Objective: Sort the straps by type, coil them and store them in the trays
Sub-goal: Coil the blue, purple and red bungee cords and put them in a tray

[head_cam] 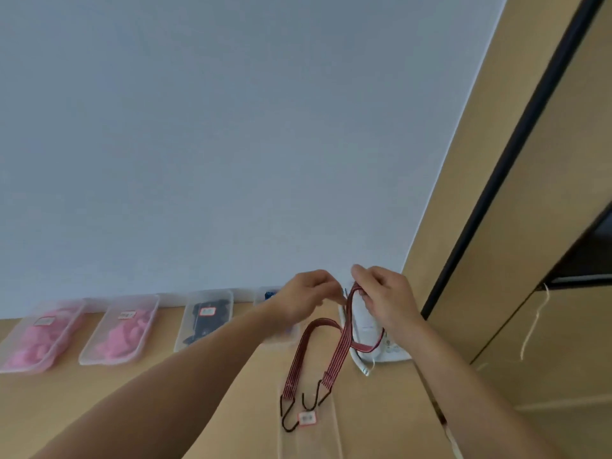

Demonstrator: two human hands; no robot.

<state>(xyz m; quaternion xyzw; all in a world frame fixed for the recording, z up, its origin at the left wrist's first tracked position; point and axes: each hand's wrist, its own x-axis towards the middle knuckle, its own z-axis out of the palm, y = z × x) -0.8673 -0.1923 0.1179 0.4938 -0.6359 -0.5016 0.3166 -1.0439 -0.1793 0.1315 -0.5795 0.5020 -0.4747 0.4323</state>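
Along the wall (231, 144) stand trays (91, 346) in a row, the strap (342, 342) right of them.

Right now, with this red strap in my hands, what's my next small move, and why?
Probably fold the red strap over once more: your right hand pinches its top, but long loops and the hooks trail down to the clear tray, so it isn't coiled yet.

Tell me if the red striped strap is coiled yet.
Not coiled. The right hand holds up the red striped strap, left hand close beside; it hangs in long open loops, ends trailing on the table.
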